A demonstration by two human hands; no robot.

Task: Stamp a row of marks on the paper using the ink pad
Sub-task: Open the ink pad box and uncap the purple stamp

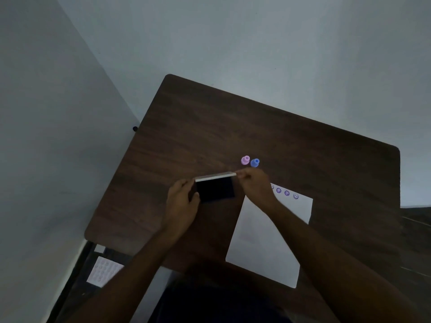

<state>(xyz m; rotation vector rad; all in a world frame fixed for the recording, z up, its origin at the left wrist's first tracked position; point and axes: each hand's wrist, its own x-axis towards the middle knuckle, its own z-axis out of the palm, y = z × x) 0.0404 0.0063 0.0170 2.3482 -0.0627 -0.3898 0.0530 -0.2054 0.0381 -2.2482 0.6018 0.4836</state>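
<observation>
Dim grey walls close in on a dark wood table [186, 127], and nearest you on it lies the white paper [263, 241], its far edge already carrying a row of purple smiley marks [286, 193]; part of that row hides behind your right wrist. Beyond the paper's near-left corner, your left hand [182, 201] curls round the left side of the ink pad [215, 190], thumb lying over its near-left corner, steadying the case. Your right hand [253, 183] pinches the right end of the pale lid [215, 177], fingertips closed on it, the lid standing up along the far edge. With marks down and stamps parked, this looks like shutting the pad, though opening it can't be ruled out. Next you'd swing the lid about its hinge while the left hand braces. Farthest, the pink stamp [245, 160] and blue stamp [255, 162] stand upright, side by side, untouched
</observation>
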